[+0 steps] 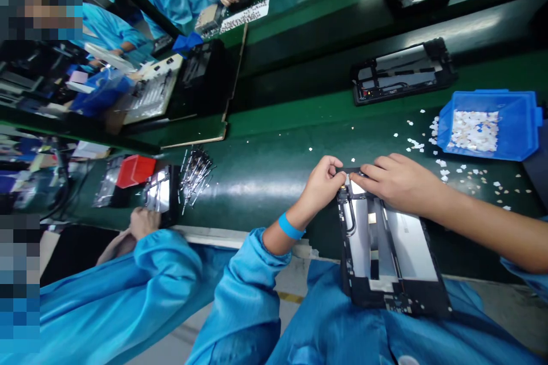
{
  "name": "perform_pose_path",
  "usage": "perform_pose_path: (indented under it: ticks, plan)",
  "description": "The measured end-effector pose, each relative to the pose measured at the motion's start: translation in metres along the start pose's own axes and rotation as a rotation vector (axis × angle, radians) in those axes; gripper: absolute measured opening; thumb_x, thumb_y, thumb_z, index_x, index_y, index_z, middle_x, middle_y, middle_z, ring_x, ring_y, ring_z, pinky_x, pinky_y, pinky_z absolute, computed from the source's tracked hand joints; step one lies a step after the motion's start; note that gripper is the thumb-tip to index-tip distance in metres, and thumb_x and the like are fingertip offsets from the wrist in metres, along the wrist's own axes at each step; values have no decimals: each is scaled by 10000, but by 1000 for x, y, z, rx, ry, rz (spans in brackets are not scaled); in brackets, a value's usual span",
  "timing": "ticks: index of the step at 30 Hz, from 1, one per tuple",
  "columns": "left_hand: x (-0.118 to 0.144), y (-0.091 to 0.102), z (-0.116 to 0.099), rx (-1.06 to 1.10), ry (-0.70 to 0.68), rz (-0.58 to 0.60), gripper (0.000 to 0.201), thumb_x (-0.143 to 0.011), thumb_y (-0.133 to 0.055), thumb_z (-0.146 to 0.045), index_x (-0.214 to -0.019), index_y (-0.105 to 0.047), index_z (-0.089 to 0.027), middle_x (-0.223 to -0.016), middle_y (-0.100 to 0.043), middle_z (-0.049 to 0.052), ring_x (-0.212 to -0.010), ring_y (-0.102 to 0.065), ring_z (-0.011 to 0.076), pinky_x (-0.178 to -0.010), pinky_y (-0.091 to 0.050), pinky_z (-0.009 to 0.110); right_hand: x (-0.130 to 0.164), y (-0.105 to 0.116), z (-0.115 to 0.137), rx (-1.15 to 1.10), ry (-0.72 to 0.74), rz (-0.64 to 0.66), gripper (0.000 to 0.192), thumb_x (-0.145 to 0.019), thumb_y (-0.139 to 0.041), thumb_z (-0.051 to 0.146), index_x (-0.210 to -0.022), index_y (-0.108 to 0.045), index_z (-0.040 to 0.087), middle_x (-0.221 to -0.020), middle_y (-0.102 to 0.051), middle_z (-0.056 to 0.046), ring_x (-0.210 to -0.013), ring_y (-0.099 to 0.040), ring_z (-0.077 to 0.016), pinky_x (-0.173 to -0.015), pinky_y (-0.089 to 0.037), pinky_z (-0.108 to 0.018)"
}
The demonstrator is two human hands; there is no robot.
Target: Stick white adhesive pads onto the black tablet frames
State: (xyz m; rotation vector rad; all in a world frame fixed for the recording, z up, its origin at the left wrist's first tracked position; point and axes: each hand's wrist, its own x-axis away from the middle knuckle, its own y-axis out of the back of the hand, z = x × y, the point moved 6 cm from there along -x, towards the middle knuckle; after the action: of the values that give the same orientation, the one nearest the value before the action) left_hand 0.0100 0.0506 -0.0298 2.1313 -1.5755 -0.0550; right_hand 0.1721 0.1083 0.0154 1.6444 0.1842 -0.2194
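An open tablet housing [413, 245], black-rimmed with silvery panels and dark cables inside, leans between the green bench edge and my lap. My left hand [322, 187], a blue band on its wrist, is closed at the housing's upper left corner, thumb pressed against it and forefinger curled. At the same upper edge my right hand [396, 183] is closed too, its thumb and fingertips on the rim near a small white patch. The two hands' fingertips almost meet. Any small piece beneath them is hidden.
A blue bin [524, 125] of small white pieces stands at right, with loose pieces [415, 145] scattered beside it. Another tablet housing [402, 73] lies beyond. Left are thin metallic strips [196, 177], a red bin [136, 171] and a co-worker's hand [144, 222]. More co-workers sit across.
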Motion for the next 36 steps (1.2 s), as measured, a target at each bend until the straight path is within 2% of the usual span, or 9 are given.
perform_pose_path:
  ticks: [7,11,18,21,24,27,29,32,36]
  plan:
    - [0,0,1,-80,-36,-22,187,-862,-616,-126,-1030,-585,-201,-828,-477,-43,-759,-479,123,-700,-406,243,0,1,1,3,-12,7,370,-974,-541,120,-1309,-694,156,-1002,-719,-91,-821,-502,-233,-715,-272,-390]
    - [6,1,-6,-196,-118,7,307,-846,-658,-125,-1136,-606,-209,-988,-563,6,-922,-541,156,-831,-468,278,1,0,1,-5,-15,7,372,-970,-540,110,-1306,-695,149,-1012,-725,-96,-814,-517,-232,-710,-279,-388]
    - [14,7,-8,-228,-100,32,478,-866,-706,-195,-1327,-583,-212,-1196,-580,71,-1083,-563,203,-966,-502,351,2,4,-6,-109,-40,-41,344,-1006,-519,120,-1290,-711,150,-1080,-762,-122,-876,-628,-242,-744,-397,-387]
    - [42,22,4,-182,-47,-91,557,-919,-679,-257,-1449,-514,-210,-1249,-565,93,-1020,-579,192,-975,-514,377,39,23,-17,-208,-304,-158,341,-1034,-499,177,-1300,-712,190,-1195,-768,-131,-1030,-692,-285,-856,-499,-437]
    - [84,13,19,-141,22,23,588,-989,-603,-329,-1540,-445,-197,-1203,-582,99,-923,-598,187,-927,-551,395,100,31,-14,-219,-732,-124,301,-1056,-519,340,-1245,-726,228,-1091,-788,-133,-965,-741,-327,-764,-556,-457]
    - [119,-15,16,-182,-79,191,575,-1011,-590,-364,-1561,-464,-251,-1289,-604,120,-1162,-598,260,-1061,-531,457,128,25,21,-344,-838,41,391,-1049,-523,480,-1276,-699,215,-1113,-781,-155,-943,-758,-349,-704,-597,-461]
    - [132,-20,10,-181,-132,149,583,-1033,-549,-365,-1594,-430,-265,-1457,-565,142,-1373,-520,298,-1185,-459,503,121,26,43,-459,-843,48,497,-1042,-517,510,-1396,-628,178,-1164,-754,-178,-988,-753,-348,-741,-624,-476]
    - [135,13,11,-77,-86,-40,651,-1048,-507,-422,-1657,-335,-269,-1669,-429,120,-1554,-395,304,-1287,-365,499,89,36,56,-644,-796,-29,546,-1048,-504,472,-1501,-544,170,-1155,-733,-160,-903,-751,-269,-740,-636,-417]
    - [121,125,38,45,68,-342,640,-987,-580,-489,-1582,-485,-273,-1626,-522,58,-1561,-414,293,-1306,-347,430,60,39,36,-733,-655,-37,436,-1046,-499,379,-1426,-633,212,-1136,-747,-116,-914,-735,-230,-769,-614,-372]
